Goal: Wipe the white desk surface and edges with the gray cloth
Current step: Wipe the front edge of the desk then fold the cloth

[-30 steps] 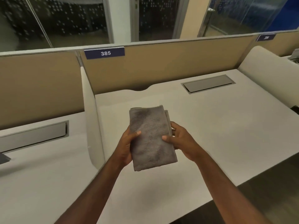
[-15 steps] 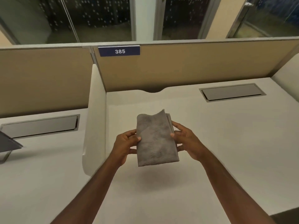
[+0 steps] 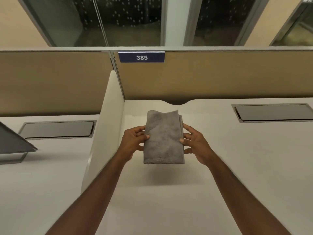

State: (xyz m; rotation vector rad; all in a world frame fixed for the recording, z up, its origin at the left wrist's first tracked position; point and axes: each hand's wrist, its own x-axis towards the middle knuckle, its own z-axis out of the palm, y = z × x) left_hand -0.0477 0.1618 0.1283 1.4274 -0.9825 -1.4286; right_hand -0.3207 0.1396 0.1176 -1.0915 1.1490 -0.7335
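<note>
The white desk (image 3: pixel 220 167) fills most of the view, running from the near edge of the picture to a tan fabric partition (image 3: pixel 220 75) at its far side. A shallow curved notch (image 3: pixel 178 102) is cut into the desk's far edge, just below that partition. To the left, a white divider panel (image 3: pixel 105 129) stands upright and separates this desk from a neighbouring desk (image 3: pixel 33 184), which carries a gray recessed cable hatch (image 3: pixel 57 129) and, at the far left edge of the view, a dark angled object on a stand (image 3: pixel 11 141) that is only partly in view. A matching gray hatch (image 3: pixel 274 112) sits flush in the white desk at the far right. On the partition's top rail is a dark blue label (image 3: pixel 142 57) reading 385, with glass walls beyond it. Two bare forearms reach in from the near edge. The gray cloth (image 3: pixel 163 138), folded into a thick upright rectangle, is held in the air above the desk's middle left, casting a soft shadow on the surface below it. The left hand (image 3: pixel 133 141) grips the cloth's left edge with the thumb on the front. The right hand (image 3: pixel 194 143) pinches the right edge, its fingers spread loosely.
</note>
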